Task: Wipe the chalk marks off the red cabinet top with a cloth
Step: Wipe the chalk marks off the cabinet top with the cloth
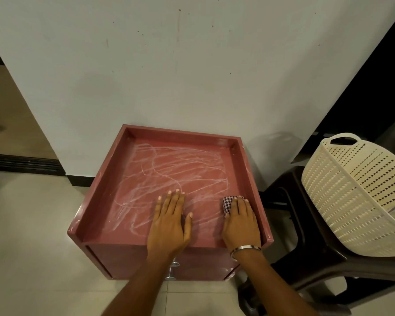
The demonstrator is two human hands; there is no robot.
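The red cabinet stands against the white wall, and its top is a shallow tray with raised edges. White chalk marks scribble across most of that top. My left hand lies flat on the surface near the front middle, fingers spread, holding nothing. My right hand presses down on a checked cloth at the front right corner, close to the right raised edge. Only the cloth's far left part shows from under the fingers. A metal bangle sits on my right wrist.
A cream perforated plastic basket rests tilted on a dark plastic stool just right of the cabinet. The white wall is directly behind it. Light floor tiles lie to the left and front. A metal handle is on the cabinet front.
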